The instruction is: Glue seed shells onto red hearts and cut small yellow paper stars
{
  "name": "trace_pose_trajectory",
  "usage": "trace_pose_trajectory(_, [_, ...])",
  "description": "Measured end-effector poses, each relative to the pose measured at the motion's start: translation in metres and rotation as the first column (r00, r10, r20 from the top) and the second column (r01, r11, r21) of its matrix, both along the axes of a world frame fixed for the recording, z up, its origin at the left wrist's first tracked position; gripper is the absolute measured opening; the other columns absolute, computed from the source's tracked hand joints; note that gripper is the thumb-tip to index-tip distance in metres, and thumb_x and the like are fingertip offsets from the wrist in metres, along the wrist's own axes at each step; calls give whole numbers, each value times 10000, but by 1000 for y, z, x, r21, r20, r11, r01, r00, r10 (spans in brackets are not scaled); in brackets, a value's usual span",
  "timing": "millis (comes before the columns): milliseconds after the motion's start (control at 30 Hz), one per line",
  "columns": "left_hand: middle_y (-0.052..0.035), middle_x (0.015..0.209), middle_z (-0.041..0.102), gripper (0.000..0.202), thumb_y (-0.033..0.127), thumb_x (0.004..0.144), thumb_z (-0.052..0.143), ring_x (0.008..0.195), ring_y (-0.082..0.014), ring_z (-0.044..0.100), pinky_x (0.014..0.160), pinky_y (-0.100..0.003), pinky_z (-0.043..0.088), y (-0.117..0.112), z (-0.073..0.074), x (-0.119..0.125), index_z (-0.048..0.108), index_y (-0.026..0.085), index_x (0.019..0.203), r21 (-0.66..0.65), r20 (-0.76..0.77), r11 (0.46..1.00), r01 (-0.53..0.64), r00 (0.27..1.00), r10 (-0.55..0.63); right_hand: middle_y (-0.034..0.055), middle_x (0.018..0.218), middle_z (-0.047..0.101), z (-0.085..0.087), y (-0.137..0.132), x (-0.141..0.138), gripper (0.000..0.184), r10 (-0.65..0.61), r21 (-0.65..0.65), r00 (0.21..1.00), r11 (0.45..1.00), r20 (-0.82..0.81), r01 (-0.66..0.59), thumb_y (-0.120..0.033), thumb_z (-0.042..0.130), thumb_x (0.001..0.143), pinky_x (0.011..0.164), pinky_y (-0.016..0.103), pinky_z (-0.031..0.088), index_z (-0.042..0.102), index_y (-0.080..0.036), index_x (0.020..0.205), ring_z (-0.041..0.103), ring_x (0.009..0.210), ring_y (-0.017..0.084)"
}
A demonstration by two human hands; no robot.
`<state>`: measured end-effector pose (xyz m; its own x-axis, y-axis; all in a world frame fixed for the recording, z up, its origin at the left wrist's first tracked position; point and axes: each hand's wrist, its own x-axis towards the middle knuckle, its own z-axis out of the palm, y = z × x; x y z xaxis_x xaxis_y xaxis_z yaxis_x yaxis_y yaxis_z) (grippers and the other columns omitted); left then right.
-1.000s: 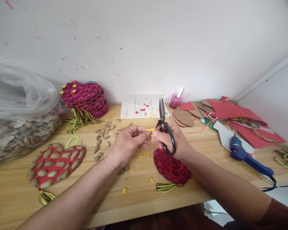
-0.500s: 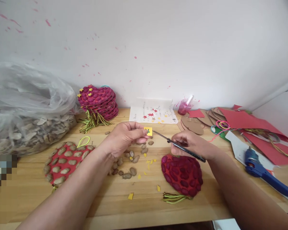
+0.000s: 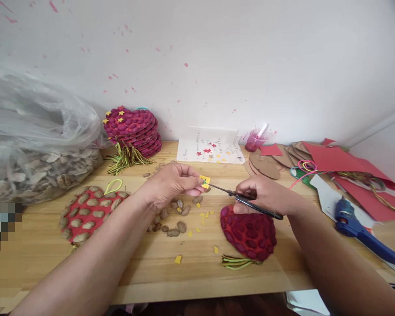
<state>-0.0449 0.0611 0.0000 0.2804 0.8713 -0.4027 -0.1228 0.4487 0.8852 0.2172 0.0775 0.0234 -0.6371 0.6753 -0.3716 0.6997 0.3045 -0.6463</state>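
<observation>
Between the fingertips of my left hand [image 3: 176,184] is a small yellow piece of paper [image 3: 206,180] with a green star-like mark. My right hand [image 3: 261,195] is closed around black-handled scissors [image 3: 250,200], whose blade tips reach the paper's edge. Below my right hand lies a magenta-painted, peanut-covered piece [image 3: 250,232] with a yarn tassel [image 3: 238,262]. Yellow paper scraps [image 3: 178,259] are scattered over the table, near loose peanuts [image 3: 173,232]. Partly behind my left forearm is a red heart-like piece [image 3: 88,213] covered with unpainted peanuts, with a yellow-green loop at its top.
A plastic bag of peanut shells [image 3: 42,171] stands at left. Stacked magenta pieces [image 3: 131,129], a paper sheet with stars [image 3: 192,151] and a cup of pink paint [image 3: 254,141] are by the wall. A blue glue gun [image 3: 365,239] and red paper [image 3: 335,158] lie at right.
The yellow paper has tilted in my left fingers, and the scissor tips have come onto its edge. The whole view has shifted slightly, so the table sits higher.
</observation>
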Motion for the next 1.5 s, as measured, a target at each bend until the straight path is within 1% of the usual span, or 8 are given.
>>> trace_pose_trajectory(200, [-93, 730, 764, 189, 157, 657, 859, 667, -123, 724, 646, -170, 581, 0, 2, 0, 688, 96, 711, -26, -37, 1000, 7, 999, -8, -62, 594, 305, 1, -1, 0, 460, -14, 28, 998, 1000, 62, 12, -542, 710, 745, 484, 241, 212, 456, -185, 604, 293, 547, 91])
trace_pose_trajectory(367, [-81, 718, 760, 222, 172, 617, 883, 673, -121, 720, 647, -171, 580, 1, 0, -1, 683, 102, 685, -17, -18, 1000, 18, 1000, -19, -66, 577, 264, 0, -4, -1, 520, -18, 108, 997, 994, 78, 9, -548, 717, 737, 480, 246, 189, 380, -189, 569, 261, 538, 87])
trace_pose_trajectory(500, [-79, 720, 759, 241, 183, 599, 893, 679, -122, 720, 647, -173, 579, 1, -2, -2, 683, 103, 688, -12, -7, 999, 30, 1000, -30, -67, 581, 247, -1, -5, 0, 543, -25, 128, 996, 992, 82, 14, -558, 716, 735, 479, 249, 178, 351, -192, 568, 246, 539, 87])
trace_pose_trajectory(667, [-76, 708, 752, 270, 207, 585, 904, 680, -124, 718, 650, -182, 576, 2, -3, -3, 672, 106, 680, -2, -8, 999, 48, 999, -48, -64, 577, 273, -2, -6, -1, 531, -8, 167, 997, 986, 79, -5, -563, 709, 741, 480, 248, 189, 377, -189, 564, 263, 542, 90])
trace_pose_trajectory(767, [-74, 704, 751, 279, 221, 584, 906, 679, -125, 719, 645, -181, 572, 3, -3, -3, 669, 107, 678, 5, -10, 999, 53, 999, -53, -63, 573, 274, -2, -7, -2, 524, -20, 196, 996, 981, 82, 3, -561, 707, 743, 480, 248, 187, 384, -188, 564, 265, 539, 90])
trace_pose_trajectory(1000, [-76, 716, 755, 275, 230, 599, 900, 685, -128, 720, 653, -189, 575, 3, -4, -5, 674, 110, 699, 33, -17, 997, 70, 997, -69, -59, 563, 290, 0, -9, -3, 506, -40, 183, 997, 983, 73, 26, -552, 700, 741, 476, 247, 184, 399, -188, 559, 268, 534, 91])
trace_pose_trajectory(1200, [-73, 722, 758, 272, 233, 603, 898, 685, -128, 721, 655, -186, 583, 3, -5, -6, 674, 113, 701, 42, -19, 996, 81, 997, -80, -63, 562, 270, 0, -10, -3, 530, -38, 199, 995, 980, 89, 19, -548, 706, 736, 475, 248, 186, 362, -189, 552, 267, 529, 89])
trace_pose_trajectory(1500, [-79, 733, 760, 253, 230, 620, 888, 692, -132, 726, 658, -190, 588, 2, -2, -6, 679, 115, 704, 53, -49, 994, 97, 994, -95, -61, 567, 284, 0, -9, -3, 510, -29, 175, 996, 984, 89, 13, -537, 709, 739, 481, 252, 193, 381, -189, 563, 273, 537, 92])
